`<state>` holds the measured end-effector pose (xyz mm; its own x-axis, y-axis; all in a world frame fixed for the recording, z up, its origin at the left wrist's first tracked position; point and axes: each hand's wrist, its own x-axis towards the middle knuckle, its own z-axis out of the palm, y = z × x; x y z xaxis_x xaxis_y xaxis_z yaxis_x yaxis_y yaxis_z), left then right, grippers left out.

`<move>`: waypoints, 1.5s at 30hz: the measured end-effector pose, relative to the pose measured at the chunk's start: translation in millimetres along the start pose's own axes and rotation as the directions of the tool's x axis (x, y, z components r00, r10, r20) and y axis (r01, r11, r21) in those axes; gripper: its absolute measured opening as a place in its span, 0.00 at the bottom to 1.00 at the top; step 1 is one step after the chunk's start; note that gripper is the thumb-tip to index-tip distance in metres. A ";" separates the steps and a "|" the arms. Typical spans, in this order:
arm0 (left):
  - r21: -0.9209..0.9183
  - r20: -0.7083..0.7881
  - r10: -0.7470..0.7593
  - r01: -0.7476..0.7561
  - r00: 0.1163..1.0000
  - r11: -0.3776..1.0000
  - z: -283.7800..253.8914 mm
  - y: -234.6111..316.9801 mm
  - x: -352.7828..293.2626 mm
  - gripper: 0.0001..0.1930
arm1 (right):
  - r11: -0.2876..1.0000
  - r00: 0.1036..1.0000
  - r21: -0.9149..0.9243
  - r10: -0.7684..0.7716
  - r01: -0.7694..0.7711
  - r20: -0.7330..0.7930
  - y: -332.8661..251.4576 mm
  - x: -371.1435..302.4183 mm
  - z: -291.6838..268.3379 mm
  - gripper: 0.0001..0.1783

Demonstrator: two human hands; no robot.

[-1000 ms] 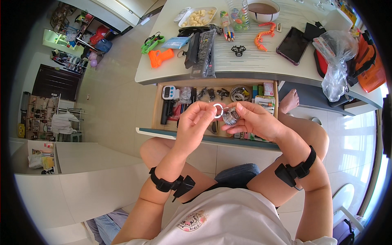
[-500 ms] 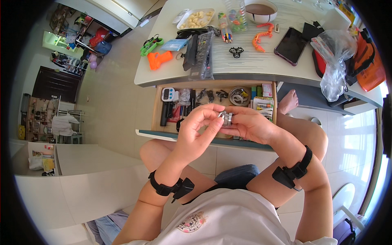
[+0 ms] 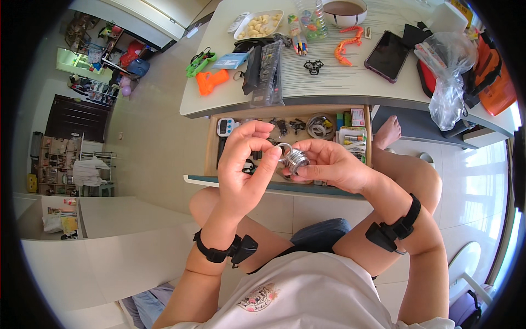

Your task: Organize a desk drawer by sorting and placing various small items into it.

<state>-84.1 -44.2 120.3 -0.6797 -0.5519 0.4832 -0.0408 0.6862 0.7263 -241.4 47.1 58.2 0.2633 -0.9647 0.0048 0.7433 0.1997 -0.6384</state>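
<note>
Above the open drawer (image 3: 205, 149), both my hands are on a small silver metal coil (image 3: 296, 160), which looks like stacked wire turns with a loop at its left end. The fingers of my right hand (image 3: 335, 166) wrap round the coil's body from the right. At the loop, my left hand (image 3: 241, 164) pinches with thumb and index finger, its other fingers raised and bent. Below lie a white and blue timer (image 3: 226, 126), a looped grey cable (image 3: 320, 127) and several small dark parts, partly hidden by my hands.
On the table (image 3: 339, 88) lie an orange toy gun (image 3: 212, 81), a bagged keyboard-like item (image 3: 268, 77), a small black drone frame (image 3: 314, 67), a dark phone (image 3: 388, 57) and a clear plastic bag (image 3: 446, 77). A bowl of brown liquid (image 3: 344, 12) stands at the back.
My left hand has shifted left and opened its outer fingers, drawing the loop at the coil's end into view. The coil has tilted in my right hand and shows more of its turns.
</note>
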 end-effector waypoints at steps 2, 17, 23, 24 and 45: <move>0.020 -0.004 0.002 -0.002 1.000 1.000 -0.3 1.8 -1.1 0.04 | 0.997 0.999 -0.064 -0.040 0.040 0.002 -2.1 0.0 0.0 0.21; 0.125 0.024 -0.067 0.063 0.997 0.990 -15.1 -31.2 -5.6 0.06 | 0.877 0.871 -0.402 -0.394 0.262 -0.292 -45.0 -11.7 1.2 0.27; 0.395 0.382 -0.341 0.182 0.859 0.900 -27.1 -88.9 -17.3 0.07 | 0.867 0.728 -0.260 -0.498 0.425 -0.471 -67.2 -22.2 -12.9 0.20; 0.423 0.396 -0.402 0.224 0.826 0.878 -30.1 -102.8 -19.9 0.09 | 0.871 0.734 -0.259 -0.490 0.417 -0.471 -66.0 -22.7 -18.5 0.20; 0.717 0.404 -0.799 0.388 0.446 0.579 -166.6 -269.9 -85.5 0.08 | 0.943 0.758 -0.282 -0.315 0.179 -0.571 -46.1 2.2 -26.5 0.14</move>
<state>107.1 -261.1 -35.6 -0.5661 -0.6027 -0.5624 -0.8126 0.5227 0.2578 -291.4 31.2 67.2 -0.3856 -0.8923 -0.2348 0.5743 -0.0329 -0.8180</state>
